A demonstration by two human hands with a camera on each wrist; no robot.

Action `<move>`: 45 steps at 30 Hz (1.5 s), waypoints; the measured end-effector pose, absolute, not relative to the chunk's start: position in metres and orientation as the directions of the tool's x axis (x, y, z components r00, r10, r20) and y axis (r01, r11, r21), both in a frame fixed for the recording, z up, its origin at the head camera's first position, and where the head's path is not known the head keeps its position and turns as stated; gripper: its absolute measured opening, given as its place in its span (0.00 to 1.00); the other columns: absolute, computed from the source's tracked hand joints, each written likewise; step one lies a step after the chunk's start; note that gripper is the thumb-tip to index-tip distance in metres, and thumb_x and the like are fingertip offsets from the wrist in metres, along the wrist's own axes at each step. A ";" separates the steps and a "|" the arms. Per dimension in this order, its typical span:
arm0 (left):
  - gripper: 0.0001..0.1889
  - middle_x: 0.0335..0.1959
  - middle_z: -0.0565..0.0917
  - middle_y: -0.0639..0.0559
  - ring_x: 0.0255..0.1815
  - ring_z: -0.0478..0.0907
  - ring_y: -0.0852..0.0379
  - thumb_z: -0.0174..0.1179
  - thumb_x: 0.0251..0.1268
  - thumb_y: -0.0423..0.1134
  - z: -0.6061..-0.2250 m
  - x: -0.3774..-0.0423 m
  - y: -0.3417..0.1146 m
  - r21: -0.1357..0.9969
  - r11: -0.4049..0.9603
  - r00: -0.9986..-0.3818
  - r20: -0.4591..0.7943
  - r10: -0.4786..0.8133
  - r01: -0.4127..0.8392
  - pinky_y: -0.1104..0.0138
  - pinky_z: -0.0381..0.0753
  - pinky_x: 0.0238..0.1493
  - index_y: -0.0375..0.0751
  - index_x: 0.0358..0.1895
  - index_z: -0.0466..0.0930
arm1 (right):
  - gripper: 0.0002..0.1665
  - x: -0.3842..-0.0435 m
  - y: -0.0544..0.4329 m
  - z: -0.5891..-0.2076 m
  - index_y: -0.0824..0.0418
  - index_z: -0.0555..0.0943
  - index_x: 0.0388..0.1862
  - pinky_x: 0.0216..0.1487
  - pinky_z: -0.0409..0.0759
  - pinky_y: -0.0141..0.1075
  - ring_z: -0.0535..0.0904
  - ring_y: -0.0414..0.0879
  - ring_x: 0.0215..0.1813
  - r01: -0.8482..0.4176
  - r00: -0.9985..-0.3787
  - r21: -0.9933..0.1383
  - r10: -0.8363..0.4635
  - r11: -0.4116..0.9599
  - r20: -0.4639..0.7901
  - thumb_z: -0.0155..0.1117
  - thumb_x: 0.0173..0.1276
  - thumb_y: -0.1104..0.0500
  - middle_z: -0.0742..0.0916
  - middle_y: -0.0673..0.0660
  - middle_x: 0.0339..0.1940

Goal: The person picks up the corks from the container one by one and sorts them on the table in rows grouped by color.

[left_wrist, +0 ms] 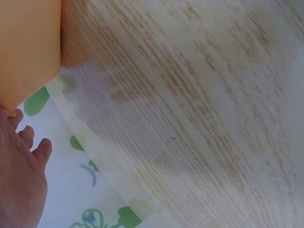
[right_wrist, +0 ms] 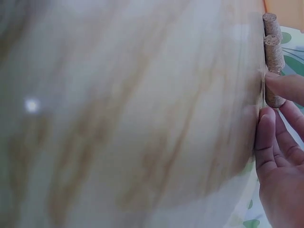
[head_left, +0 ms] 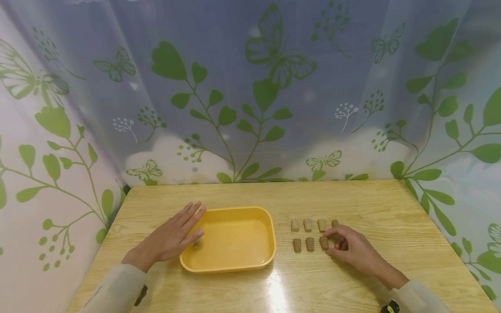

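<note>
A yellow plastic tray [head_left: 235, 268] stands on the table. Across its left rim lies my left hand [head_left: 172, 238] with fingers extended; in the left wrist view the fingertips of that hand [left_wrist: 23, 175] meet the tray [left_wrist: 28, 47]. Under the thumb, inside the tray, a small cork stopper [head_left: 197, 244] is partly visible. To the right of the tray, several cork stoppers [head_left: 307, 225] stand in two rows. My right hand [head_left: 354, 250] holds the rightmost front-row cork [head_left: 324, 243] between thumb and fingers. The right wrist view shows this cork [right_wrist: 274, 97] at the fingertips, partly covered.
The wood-grain table [head_left: 282, 287] reaches back to a curtain [head_left: 235, 108] printed with leaves and butterflies, which also hangs on both sides. Another cork [head_left: 335, 223] in the back row stands just behind my right fingers. Two front-row corks [head_left: 297, 245] stand left of the held one.
</note>
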State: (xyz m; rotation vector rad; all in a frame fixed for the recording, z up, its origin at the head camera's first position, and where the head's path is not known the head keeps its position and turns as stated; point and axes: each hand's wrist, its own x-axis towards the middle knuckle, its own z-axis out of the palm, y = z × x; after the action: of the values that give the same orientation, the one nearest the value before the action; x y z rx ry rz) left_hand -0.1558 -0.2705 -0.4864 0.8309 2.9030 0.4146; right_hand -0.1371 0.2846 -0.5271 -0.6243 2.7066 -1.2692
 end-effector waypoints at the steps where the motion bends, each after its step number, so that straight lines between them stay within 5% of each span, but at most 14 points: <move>1: 0.38 0.92 0.49 0.38 0.92 0.46 0.33 0.43 0.92 0.57 -0.486 -0.156 -0.270 0.280 0.815 -0.847 -0.014 0.532 0.507 0.36 0.56 0.86 0.42 0.91 0.47 | 0.22 -0.137 0.285 -0.527 0.58 0.85 0.61 0.36 0.83 0.32 0.80 0.33 0.38 -0.322 -0.914 -0.757 -0.396 0.569 0.092 0.81 0.70 0.60 0.87 0.49 0.45; 36: 0.37 0.92 0.50 0.39 0.92 0.47 0.34 0.43 0.92 0.57 -0.488 -0.155 -0.271 0.271 0.813 -0.845 0.004 0.534 0.515 0.37 0.56 0.87 0.43 0.91 0.47 | 0.27 -0.133 0.285 -0.523 0.61 0.84 0.63 0.36 0.84 0.32 0.80 0.33 0.37 -0.295 -0.932 -0.756 -0.352 0.584 0.092 0.82 0.69 0.56 0.86 0.51 0.43; 45: 0.37 0.92 0.47 0.42 0.92 0.46 0.34 0.43 0.92 0.58 -0.487 -0.156 -0.271 0.281 0.816 -0.848 -0.013 0.530 0.505 0.37 0.56 0.87 0.44 0.91 0.47 | 0.24 -0.138 0.281 -0.508 0.62 0.86 0.61 0.34 0.82 0.31 0.80 0.32 0.37 -0.343 -0.930 -0.724 -0.324 0.598 0.173 0.82 0.69 0.59 0.87 0.52 0.41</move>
State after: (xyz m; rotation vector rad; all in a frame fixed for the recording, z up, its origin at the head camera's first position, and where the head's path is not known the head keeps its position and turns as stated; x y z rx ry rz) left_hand -0.1561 -0.2709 -0.4868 0.8304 2.9070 0.4109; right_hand -0.1378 0.2811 -0.5081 -0.5909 2.8292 -1.2907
